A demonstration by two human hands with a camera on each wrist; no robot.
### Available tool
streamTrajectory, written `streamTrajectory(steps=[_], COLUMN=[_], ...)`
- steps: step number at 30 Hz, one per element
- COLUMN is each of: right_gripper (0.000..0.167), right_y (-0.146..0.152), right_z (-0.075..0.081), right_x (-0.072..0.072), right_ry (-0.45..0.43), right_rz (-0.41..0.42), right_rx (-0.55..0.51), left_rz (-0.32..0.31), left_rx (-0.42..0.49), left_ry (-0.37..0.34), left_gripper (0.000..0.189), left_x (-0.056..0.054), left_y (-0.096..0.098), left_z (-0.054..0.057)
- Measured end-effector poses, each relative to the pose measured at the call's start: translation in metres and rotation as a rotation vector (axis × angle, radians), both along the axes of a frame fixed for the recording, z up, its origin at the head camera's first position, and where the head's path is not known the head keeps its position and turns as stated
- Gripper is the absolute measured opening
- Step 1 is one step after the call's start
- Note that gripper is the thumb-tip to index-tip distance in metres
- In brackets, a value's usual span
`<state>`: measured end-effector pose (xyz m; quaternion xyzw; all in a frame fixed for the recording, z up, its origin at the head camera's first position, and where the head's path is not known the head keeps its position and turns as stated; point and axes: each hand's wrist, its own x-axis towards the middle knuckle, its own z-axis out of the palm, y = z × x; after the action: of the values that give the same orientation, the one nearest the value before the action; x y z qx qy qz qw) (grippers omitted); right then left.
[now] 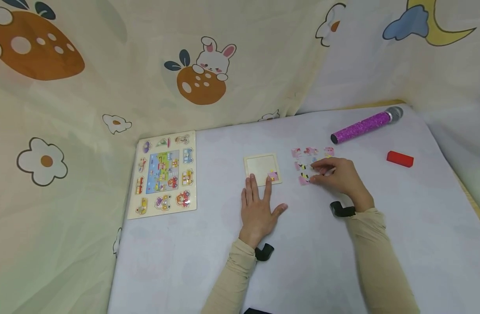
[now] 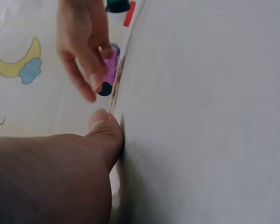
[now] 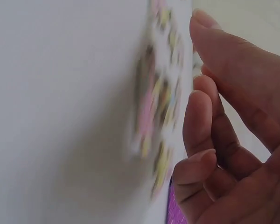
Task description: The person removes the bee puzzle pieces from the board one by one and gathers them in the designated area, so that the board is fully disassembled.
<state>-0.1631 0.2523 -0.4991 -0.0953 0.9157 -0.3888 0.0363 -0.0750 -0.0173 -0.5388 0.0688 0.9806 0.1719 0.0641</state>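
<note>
My left hand (image 1: 258, 216) lies flat with fingers spread, its fingertips at the near edge of a small square puzzle frame (image 1: 245, 168). One pink and yellow puzzle piece (image 1: 274, 176) sits in the frame's near right corner. Over to the right, my right hand (image 1: 339, 175) hovers at a group of several small picture puzzle pieces (image 1: 304, 179), thumb and fingers apart. In the right wrist view these puzzle pieces (image 3: 147, 105) are blurred, beyond the fingertips. Part of the group is hidden behind the right hand.
A wooden board puzzle (image 1: 190, 174) with vehicle shapes lies at the left. Toward the back right is a glittery purple microphone (image 1: 361, 127), with a red block (image 1: 400, 159) nearer. Printed cloth (image 1: 145, 87) hangs behind the white table cover (image 1: 177, 253).
</note>
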Motion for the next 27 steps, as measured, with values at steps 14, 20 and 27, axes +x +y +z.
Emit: streamTrajectory(steps=[14,20,27], right_gripper=[0.046,0.043,0.041], right_y=[-0.091,-0.106,-0.111], right_z=[-0.001,0.000,0.002], right_x=[-0.029,-0.033,-0.033], right_ry=[-0.076,-0.100,-0.118], right_rz=[0.225,0.235,0.240], right_rx=[0.043,0.095,0.121], left_rz=[0.037,0.043,0.052], left_rx=[-0.041,-0.059,-0.071], left_ry=[-0.011,0.000,-0.011], left_gripper=[0.102,0.110,0.110], left_x=[-0.001,-0.001,-0.001], left_y=[0.003,0.005,0.004], left_z=[0.003,0.001,0.004])
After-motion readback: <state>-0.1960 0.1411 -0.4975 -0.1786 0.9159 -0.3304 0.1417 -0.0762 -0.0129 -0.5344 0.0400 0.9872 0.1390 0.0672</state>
